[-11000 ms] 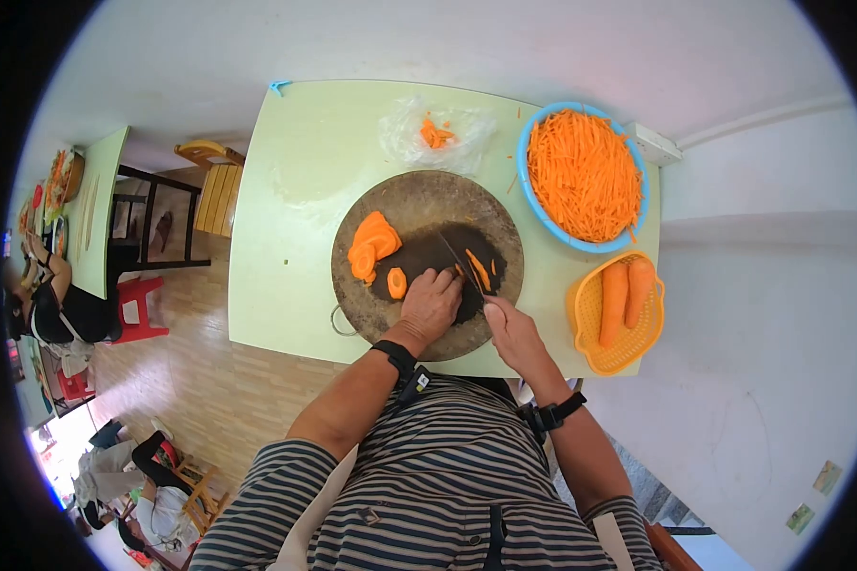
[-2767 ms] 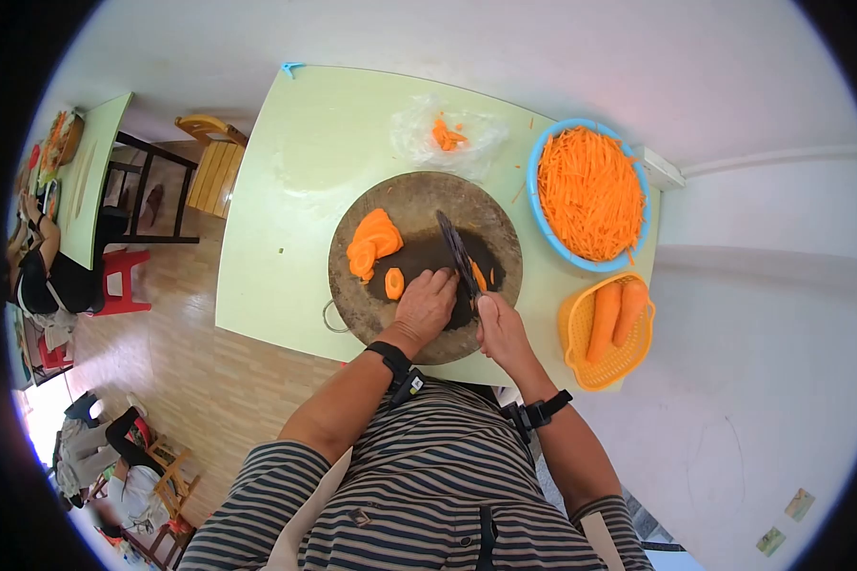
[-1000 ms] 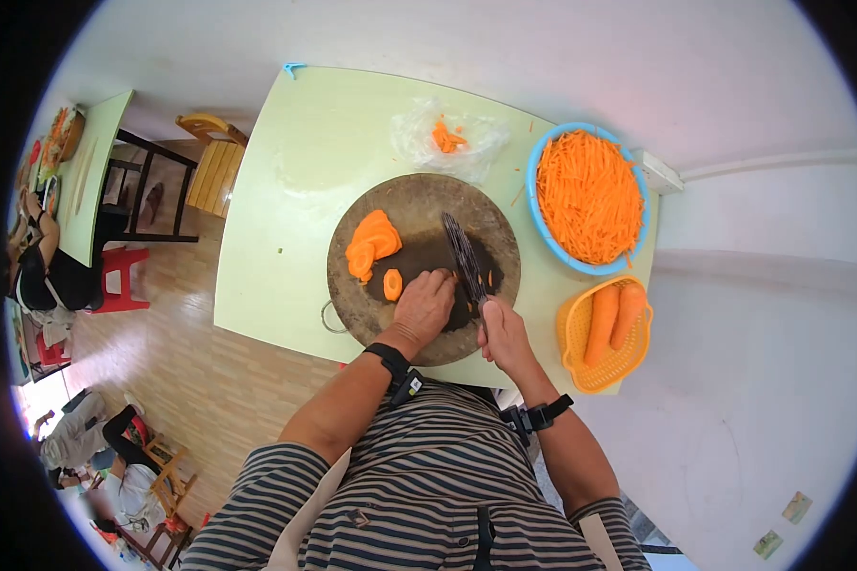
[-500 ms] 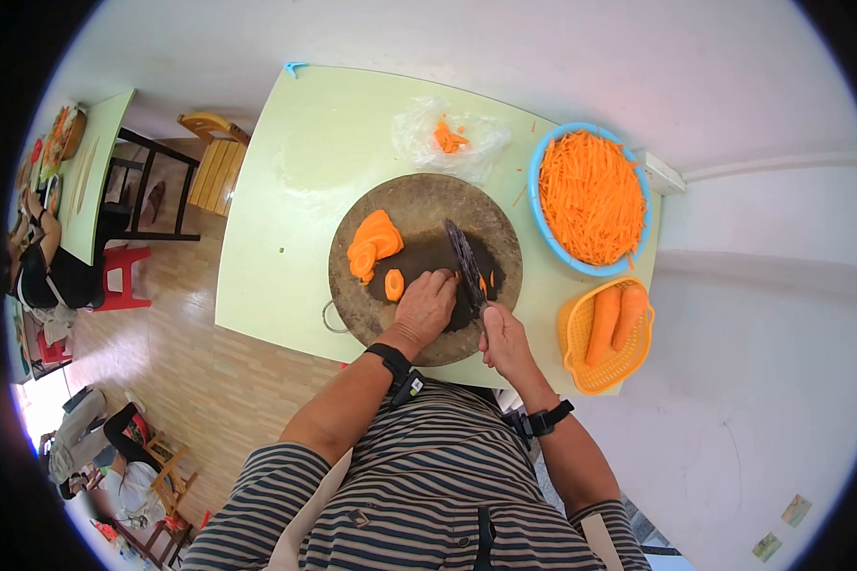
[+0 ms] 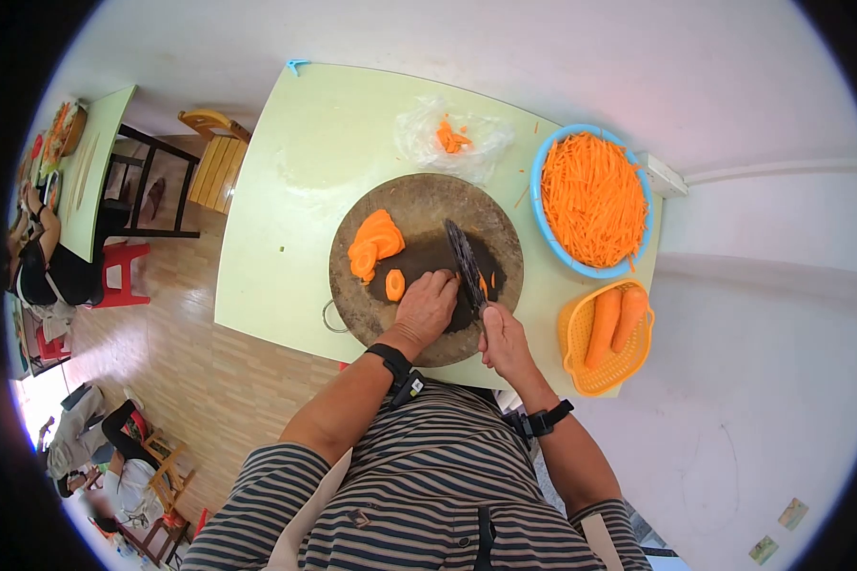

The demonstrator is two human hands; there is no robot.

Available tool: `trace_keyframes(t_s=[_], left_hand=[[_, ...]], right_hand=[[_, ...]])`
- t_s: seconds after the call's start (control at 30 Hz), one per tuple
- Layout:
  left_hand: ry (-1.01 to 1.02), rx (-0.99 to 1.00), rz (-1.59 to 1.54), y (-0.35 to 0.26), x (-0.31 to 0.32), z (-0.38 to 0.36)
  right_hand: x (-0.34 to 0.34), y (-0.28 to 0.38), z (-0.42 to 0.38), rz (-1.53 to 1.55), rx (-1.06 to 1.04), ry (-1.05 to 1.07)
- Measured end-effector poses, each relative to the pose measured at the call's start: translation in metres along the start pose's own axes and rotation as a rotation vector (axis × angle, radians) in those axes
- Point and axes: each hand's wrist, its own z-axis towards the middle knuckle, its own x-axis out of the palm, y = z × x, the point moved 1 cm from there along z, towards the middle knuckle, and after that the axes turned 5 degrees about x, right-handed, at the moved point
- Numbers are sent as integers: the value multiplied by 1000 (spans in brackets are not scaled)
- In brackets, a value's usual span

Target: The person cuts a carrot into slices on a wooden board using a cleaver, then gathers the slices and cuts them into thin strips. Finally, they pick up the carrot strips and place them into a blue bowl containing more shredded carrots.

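Observation:
On the round wooden chopping board [image 5: 428, 192], my left hand [image 5: 425, 306] presses down with curled fingers. A piece of carrot is under its fingertips, mostly hidden. My right hand [image 5: 507, 341] grips the handle of a dark-bladed kitchen knife [image 5: 463, 255], its blade right beside my left fingertips. Thin carrot slivers [image 5: 483, 285] lie just right of the blade. A fanned pile of carrot slices [image 5: 375, 240] sits on the board's left part, with one loose carrot slice [image 5: 395, 285] near my left hand.
Right of the board stand a blue basin [image 5: 540, 221] heaped with shredded carrot and a yellow basket [image 5: 590, 383] holding two whole carrots [image 5: 604, 328]. A plastic bag [image 5: 493, 143] with carrot bits lies behind. Other people [image 5: 52, 262] sit at the left, near a wooden chair [image 5: 214, 169].
Both hands, the knife and the slices stay almost exactly where they were. The view has shifted very slightly.

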Motion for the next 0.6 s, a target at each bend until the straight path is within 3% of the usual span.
trace_keyframes(t_s=[0.6], left_hand=[[-6, -7, -18, 1, 2, -1]], right_hand=[[-3, -1, -6, 24, -22, -12]])
